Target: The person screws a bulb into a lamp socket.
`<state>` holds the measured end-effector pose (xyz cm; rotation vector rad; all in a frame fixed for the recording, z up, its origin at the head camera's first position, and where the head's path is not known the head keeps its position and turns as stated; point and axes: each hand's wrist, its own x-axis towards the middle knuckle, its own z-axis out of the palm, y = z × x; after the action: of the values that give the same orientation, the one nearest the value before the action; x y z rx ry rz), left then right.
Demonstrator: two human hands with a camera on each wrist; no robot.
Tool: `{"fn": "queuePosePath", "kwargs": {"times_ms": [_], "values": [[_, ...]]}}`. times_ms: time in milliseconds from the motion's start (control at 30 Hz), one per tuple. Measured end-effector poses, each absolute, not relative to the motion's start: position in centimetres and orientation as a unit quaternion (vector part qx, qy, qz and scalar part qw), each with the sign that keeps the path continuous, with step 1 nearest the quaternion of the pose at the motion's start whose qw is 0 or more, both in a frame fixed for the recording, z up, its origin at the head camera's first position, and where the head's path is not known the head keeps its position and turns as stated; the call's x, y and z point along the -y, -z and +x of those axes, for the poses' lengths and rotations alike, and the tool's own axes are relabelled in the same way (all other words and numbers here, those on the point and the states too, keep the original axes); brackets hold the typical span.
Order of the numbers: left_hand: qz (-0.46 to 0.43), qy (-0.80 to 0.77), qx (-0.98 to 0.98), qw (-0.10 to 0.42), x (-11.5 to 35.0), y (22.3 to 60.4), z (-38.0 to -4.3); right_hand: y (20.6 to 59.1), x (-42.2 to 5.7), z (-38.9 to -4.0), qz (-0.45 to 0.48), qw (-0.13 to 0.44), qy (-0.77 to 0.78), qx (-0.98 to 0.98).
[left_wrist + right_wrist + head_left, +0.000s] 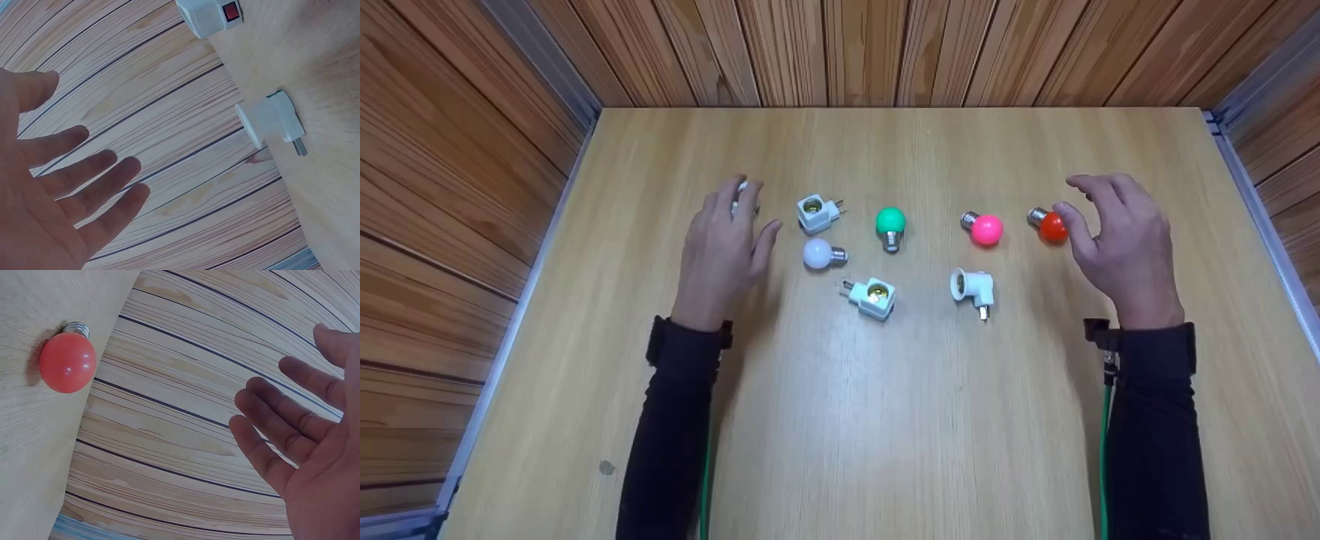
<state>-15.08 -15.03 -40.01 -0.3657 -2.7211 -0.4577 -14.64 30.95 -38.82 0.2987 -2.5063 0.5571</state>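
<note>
Lying near relaxed right-hand fingers (261, 453) is a glossy, round red bulb (67, 364).

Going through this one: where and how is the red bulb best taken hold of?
Probably pinch the red bulb across its round globe, coming from the right, where the right grip hovers. It lies on its side, threaded metal base pointing left and away, so this should leave the threads uncovered.

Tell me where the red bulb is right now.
In the head view, the red bulb lies on the right side of the table, just left of the right hand, with the pink bulb farther left.
</note>
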Motion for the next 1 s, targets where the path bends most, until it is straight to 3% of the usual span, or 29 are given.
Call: {"fn": "queuePosePath", "kwargs": {"times_ms": [400, 1000], "values": [[-0.160, 0.155, 0.959, 0.177, 14.3, 40.8, -15.2, 39.1, -30.9, -14.6, 0.131, 0.259, -0.203, 0.935], [-0.203, 0.146, 0.960, 0.126, 13.2, 42.2, -15.3, 39.1, -30.7, -14.5, 0.112, 0.160, -0.186, 0.963]]}}
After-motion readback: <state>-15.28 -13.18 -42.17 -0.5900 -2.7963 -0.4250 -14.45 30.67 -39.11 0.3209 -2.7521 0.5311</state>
